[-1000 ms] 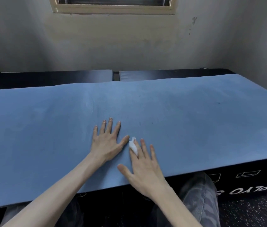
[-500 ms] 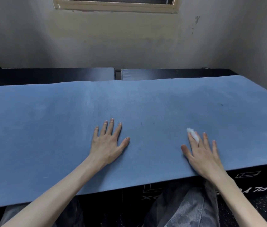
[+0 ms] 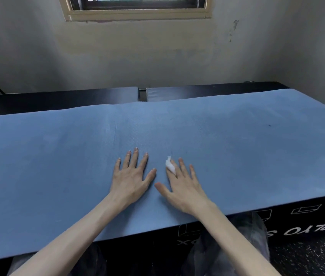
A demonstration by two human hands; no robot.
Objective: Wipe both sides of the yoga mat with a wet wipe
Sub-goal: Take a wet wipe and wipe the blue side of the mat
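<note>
Blue yoga mat [image 3: 237,148] lies flat because your left hand [image 3: 130,179], fingers spread wide, pins it while your right hand [image 3: 183,188], just beside it, presses the wet wipe [image 3: 170,166] under straight fingers.

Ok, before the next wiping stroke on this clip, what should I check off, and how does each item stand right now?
1. Wet wipe under the right hand: ok, a white wad pokes out between the straight fingers, which press it to the mat.
2. Left hand bracing the mat: ok, flat, fingers spread.
3. Yoga mat lying flat on the black boxes: ok, no folds show.
4. Room to stroke rightward: ok, bare mat lies on that side.
5. Wipe still wet enough: cannot tell.
6. Underside wiped: cannot tell, only the top face shows.
</note>
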